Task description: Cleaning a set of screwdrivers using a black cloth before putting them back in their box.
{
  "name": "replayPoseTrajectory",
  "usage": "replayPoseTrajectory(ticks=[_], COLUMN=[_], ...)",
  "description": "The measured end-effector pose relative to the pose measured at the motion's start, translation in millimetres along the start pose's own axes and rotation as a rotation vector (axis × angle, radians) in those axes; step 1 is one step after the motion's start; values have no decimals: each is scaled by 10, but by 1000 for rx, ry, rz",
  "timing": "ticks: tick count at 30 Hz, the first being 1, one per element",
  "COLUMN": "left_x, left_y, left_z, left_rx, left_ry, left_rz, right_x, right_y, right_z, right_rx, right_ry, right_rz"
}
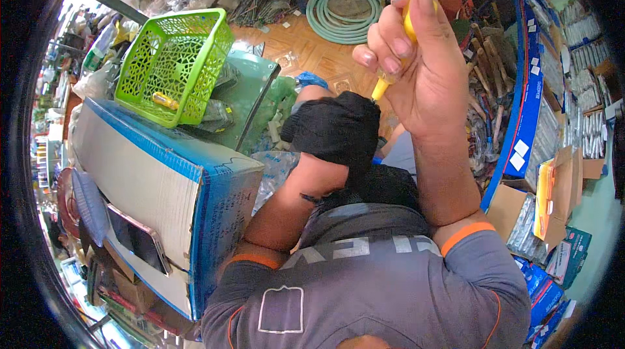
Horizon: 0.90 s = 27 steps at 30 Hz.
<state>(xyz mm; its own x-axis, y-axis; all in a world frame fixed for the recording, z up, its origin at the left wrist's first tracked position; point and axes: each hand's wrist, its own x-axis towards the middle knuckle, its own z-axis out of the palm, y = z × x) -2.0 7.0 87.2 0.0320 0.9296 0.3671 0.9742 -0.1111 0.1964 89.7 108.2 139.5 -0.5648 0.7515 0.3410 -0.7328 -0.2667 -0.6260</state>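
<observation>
My right hand (415, 51) is raised right of the middle, its fingers closed around a yellow-handled tool (381, 89). The tool slants down left, and its thin dark tip meets or nearly meets the edge of a bunched black cloth (337, 129). That cloth covers my left hand (322, 171), so only the wrist and heel show, with a dark band on the wrist; the fingers are hidden. More black fabric lies across the lap.
A green plastic basket (222, 56) with a yellow-handled tool (165, 101) inside stands tilted at left, by a blue-and-white carton (141, 168) bearing a phone (138, 239). A coiled hose (317, 17) lies on the floor. Blue-edged shelving (525, 119) and open cartons (561, 192) stand at right.
</observation>
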Motion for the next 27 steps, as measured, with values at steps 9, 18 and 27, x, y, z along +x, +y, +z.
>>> replayPoseTrajectory(ticks=[9, 18, 27], left_x=[-63, -23, 23], left_y=[-57, 50, -25], left_z=[245, 165, 462], left_rx=[-84, -373, -466], left_ry=[228, 61, 40], left_rz=[86, -57, 112], right_x=[-20, 3, 101], right_y=[93, 71, 43], right_z=[26, -118, -258], right_rx=[-109, 233, 805], right_ry=[323, -182, -727], right_rz=[-57, 72, 144])
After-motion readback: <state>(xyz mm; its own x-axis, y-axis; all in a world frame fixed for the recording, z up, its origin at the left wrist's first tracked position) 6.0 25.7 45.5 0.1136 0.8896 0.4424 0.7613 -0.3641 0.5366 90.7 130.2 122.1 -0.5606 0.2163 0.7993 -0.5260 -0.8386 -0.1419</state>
